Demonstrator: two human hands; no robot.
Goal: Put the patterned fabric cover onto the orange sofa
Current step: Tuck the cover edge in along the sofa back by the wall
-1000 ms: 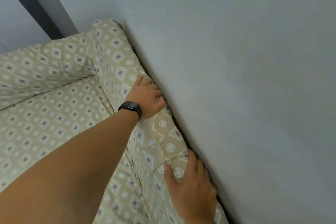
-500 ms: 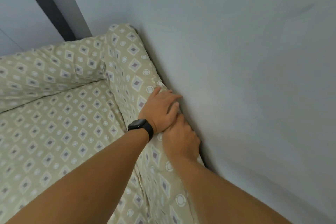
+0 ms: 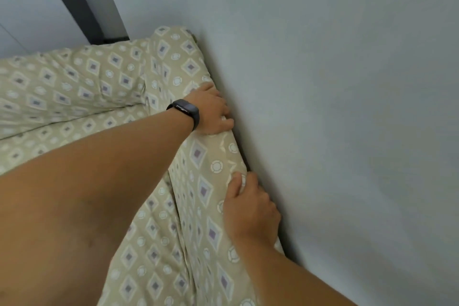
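A beige fabric cover (image 3: 198, 164) with a diamond and ring pattern lies over the sofa's seat, backrest and side ridge; no orange shows. My left hand (image 3: 211, 109), with a dark band on the wrist, presses on the top of the ridge beside the wall, its fingertips curled over the far edge of the cover. Lower down the same ridge, my right hand (image 3: 250, 211) rests with its fingers bent onto the cover's edge next to the wall.
A pale grey wall (image 3: 335, 107) runs tight along the ridge, leaving only a thin dark gap. A dark vertical post (image 3: 72, 0) stands behind the sofa's far corner. The covered backrest (image 3: 69, 82) fills the left.
My right hand has slid back down the ridge, away from my left hand, which it touched half a second ago. My left hand has stayed on the ridge top.
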